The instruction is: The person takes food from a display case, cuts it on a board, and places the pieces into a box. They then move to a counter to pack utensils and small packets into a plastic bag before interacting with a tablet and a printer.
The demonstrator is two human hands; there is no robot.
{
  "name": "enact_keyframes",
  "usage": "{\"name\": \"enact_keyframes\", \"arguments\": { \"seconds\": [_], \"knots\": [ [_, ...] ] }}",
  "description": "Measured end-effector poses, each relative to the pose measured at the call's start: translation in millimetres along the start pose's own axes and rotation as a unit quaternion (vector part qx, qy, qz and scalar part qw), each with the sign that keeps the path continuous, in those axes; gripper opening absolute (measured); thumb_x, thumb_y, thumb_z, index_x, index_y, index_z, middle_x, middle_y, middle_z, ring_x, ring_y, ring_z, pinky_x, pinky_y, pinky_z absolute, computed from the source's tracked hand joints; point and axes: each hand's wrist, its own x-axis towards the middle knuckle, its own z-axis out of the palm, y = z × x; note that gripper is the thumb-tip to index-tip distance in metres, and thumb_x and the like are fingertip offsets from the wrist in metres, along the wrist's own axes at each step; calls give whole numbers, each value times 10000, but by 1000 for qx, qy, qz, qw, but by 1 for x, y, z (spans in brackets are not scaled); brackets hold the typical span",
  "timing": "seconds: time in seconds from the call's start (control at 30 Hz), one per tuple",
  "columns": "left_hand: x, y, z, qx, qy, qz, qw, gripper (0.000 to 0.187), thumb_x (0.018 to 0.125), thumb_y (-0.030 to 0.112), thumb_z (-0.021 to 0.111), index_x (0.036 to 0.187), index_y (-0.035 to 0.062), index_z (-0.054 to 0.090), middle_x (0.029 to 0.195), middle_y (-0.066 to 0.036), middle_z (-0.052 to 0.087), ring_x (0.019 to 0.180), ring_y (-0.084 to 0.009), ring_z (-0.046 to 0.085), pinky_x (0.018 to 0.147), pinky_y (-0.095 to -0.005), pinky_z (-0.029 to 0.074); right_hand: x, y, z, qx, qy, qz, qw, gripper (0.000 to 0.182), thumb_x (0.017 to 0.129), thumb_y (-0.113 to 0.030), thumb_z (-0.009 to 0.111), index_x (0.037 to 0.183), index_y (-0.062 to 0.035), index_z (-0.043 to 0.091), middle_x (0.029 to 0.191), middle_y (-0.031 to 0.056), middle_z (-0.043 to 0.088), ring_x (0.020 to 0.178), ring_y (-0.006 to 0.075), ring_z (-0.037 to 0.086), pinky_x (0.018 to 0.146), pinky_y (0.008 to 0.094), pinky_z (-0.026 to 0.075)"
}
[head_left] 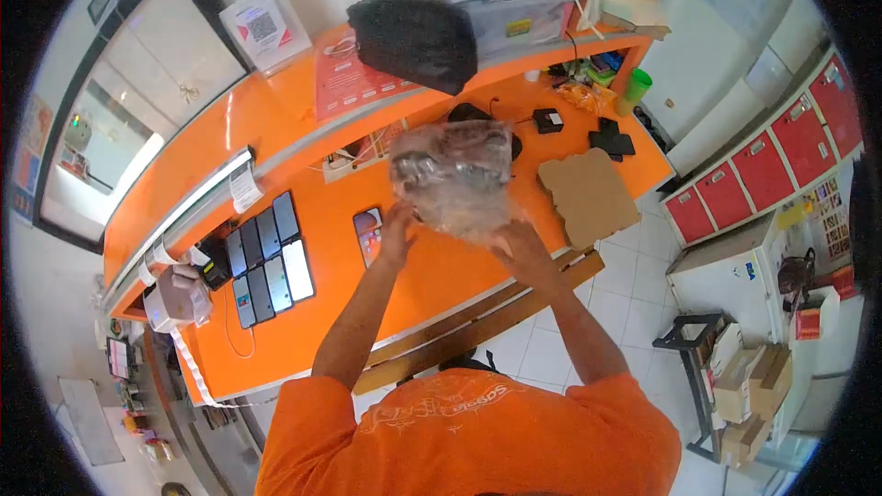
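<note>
A see-through plastic wrap, apparently bubble wrap (450, 170), lies crumpled at the middle of the orange desk, with dark shapes showing through it. At its lower left edge my left hand (397, 231) grips it, the fingers partly hidden by the plastic. My right hand (524, 253) has hold of the lower right corner, its fingers closed on the film. Just left of my left hand lies a smartphone (369, 237) with a lit screen. A flattened brown cardboard box (588, 195) rests to the right of the wrap.
Several phones (271, 257) lie in two rows on the left of the orange desk (340, 312). A black bag (413, 37) sits on the raised shelf. A small black box (548, 120) and a green cup (637, 84) stand at right. A wooden bench (478, 321) runs along the near edge.
</note>
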Motion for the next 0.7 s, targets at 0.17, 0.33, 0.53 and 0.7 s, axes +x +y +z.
{"name": "enact_keyframes", "arguments": {
  "seconds": [0.17, 0.33, 0.53, 0.7],
  "knots": [
    [-32, -33, 36, 184, 32, 187, 964, 941, 852, 298, 750, 1541, 167, 121, 1526, -116, 265, 1278, -315, 450, 964, -465, 480, -28, -26, 29, -120, 84, 3, 989, 363, 880, -200, 646, 1224, -101, 587, 1269, 126, 546, 1327, 307, 406, 1117, 569, 260],
    [-12, -46, 49, 181, 108, 283, 936, 630, 894, 260, 712, 1402, 50, 404, 1284, -125, 535, 1109, -252, 571, 857, -359, 518, -9, -22, 51, -148, 91, -38, 984, 229, 846, -170, 691, 1063, -98, 674, 1025, 85, 651, 1136, 302, 569, 1013, 522, 383],
    [-59, 13, 23, 228, 170, 332, 899, 221, 981, 190, 600, 982, -25, 652, 795, -46, 638, 761, -136, 569, 702, -296, 468, 25, -67, -24, 242, 126, -102, 956, 144, 877, -141, 662, 975, -38, 683, 952, 106, 678, 934, 275, 640, 849, 411, 489],
    [-119, -24, -5, 211, 127, 281, 927, 223, 1004, 186, 573, 923, -17, 618, 768, 15, 535, 746, -76, 470, 643, -268, 398, 93, 113, 27, 396, 307, 148, 853, 298, 903, -237, 649, 1091, -6, 647, 1065, 130, 669, 1037, 274, 630, 930, 407, 484]
  ]
}}
